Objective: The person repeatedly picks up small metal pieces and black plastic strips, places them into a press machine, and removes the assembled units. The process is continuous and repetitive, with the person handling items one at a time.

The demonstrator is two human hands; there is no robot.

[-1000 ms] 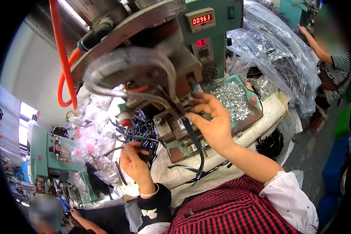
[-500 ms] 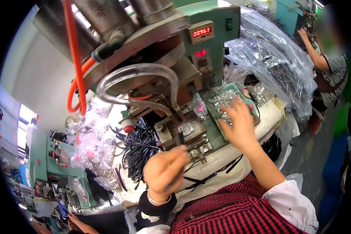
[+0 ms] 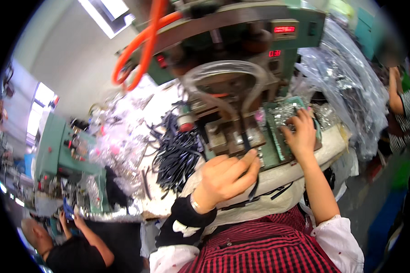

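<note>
My left hand (image 3: pixel 225 177) pinches a dark strap (image 3: pixel 254 186) between thumb and fingers at the front of the press. The strap's upper end reaches into the metal die block (image 3: pixel 220 140), and its tail hangs below my fingers. A clear bent tube (image 3: pixel 224 67) arches over the die. To the right, my right hand (image 3: pixel 301 136) is over a green tray (image 3: pixel 278 146) of small silvery metal pieces (image 3: pixel 284 110). Its fingers are bent and apart, touching or just above the pieces; nothing shows between them.
Many dark straps (image 3: pixel 177 159) lie heaped left of the die, beside a red-capped knob (image 3: pixel 186 123). Clear plastic bags (image 3: pixel 118 141) cover the table farther left. An orange hose (image 3: pixel 143 50) hangs in front of the press. Co-workers sit at lower left and far right.
My left hand has moved up and right, bringing the strap to the die. My right hand's fingers have bent down toward the metal pieces. The whole view has shifted.
</note>
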